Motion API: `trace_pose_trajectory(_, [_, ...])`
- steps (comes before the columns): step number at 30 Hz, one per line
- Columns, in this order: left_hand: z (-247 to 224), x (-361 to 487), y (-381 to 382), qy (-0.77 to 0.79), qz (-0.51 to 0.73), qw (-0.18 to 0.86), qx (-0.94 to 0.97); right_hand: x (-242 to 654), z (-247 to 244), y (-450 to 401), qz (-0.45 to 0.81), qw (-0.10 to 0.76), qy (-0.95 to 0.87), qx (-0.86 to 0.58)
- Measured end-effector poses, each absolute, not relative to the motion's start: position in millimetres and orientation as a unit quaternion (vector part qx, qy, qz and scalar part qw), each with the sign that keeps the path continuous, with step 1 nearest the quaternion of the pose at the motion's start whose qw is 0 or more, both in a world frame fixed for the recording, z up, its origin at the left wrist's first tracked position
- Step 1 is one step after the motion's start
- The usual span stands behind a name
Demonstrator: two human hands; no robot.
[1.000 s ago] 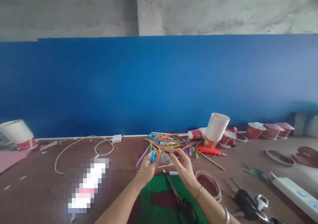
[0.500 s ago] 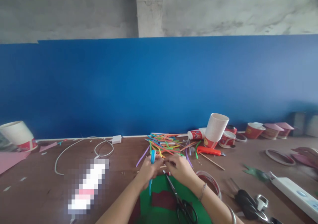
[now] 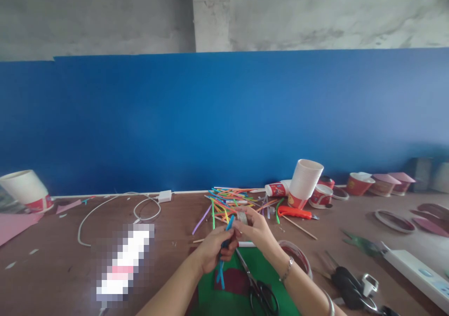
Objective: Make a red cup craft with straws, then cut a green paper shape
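Note:
My left hand (image 3: pixel 214 250) is closed around a few thin blue straws (image 3: pixel 220 271). Their lower ends cross and stick out below the fist, and their upper tip shows above the thumb. Close against it, the fingertips of my right hand (image 3: pixel 254 225) pinch a small greyish roll (image 3: pixel 242 218), partly hidden by the fingers. Whether the roll touches the straws I cannot tell. Below the hands lies a green sheet (image 3: pixel 210 302) with a dark red piece (image 3: pixel 233 281) and black-handled scissors (image 3: pixel 257 290) on it.
Loose coloured straws (image 3: pixel 231 199) are heaped behind the hands. To the right are an orange utility knife (image 3: pixel 296 212), a stack of paper cups (image 3: pixel 304 180), a tape roll (image 3: pixel 298 255), keys (image 3: pixel 351 283) and a white power strip (image 3: pixel 417 269). A white cable (image 3: pixel 82 229) curls at left.
My left hand has shifted slightly right with the blue straws, which now tilt. My right hand has lifted a little, and the small roll now shows in its fingers.

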State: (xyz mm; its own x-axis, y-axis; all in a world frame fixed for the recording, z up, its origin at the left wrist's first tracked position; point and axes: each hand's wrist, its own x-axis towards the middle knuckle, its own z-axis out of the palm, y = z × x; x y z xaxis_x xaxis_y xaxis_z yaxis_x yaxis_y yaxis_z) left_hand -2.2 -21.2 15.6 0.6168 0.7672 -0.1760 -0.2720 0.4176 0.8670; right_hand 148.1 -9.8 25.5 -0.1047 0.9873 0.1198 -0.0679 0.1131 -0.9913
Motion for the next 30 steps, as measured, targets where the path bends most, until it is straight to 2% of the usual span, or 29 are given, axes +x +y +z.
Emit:
trace_pose_trajectory(8, [18.9,-2.9,-26.9,0.265,0.274,0.815,0.436,144.9,36.4,-15.6,0.566,0.479,-0.536,-0.404])
trace_pose_trajectory(14, [16.5,-1.3,-25.7,0.24,0.257,0.857,0.377,143.3,41.8,-20.2,0.532,0.511,-0.537,-0.41])
trace_pose_trajectory(19, [10.4,3.2,-24.9,0.272,0.322,0.815,0.398,143.2,39.8,-18.3,0.446,0.527,-0.588,-0.422])
trace_pose_trajectory(23, [5.7,7.2,-25.4,0.337,0.364,0.734,0.464,144.7,31.2,-12.9,0.407,0.523,-0.587,-0.464])
trace_pose_trajectory(26, [4.5,8.7,-26.3,0.357,0.366,0.701,0.498,146.5,25.4,-10.1,0.4,0.515,-0.594,-0.472])
trace_pose_trajectory(30, [5.0,8.3,-25.9,0.344,0.374,0.711,0.487,149.7,22.9,-7.6,0.429,0.51,-0.596,-0.447])
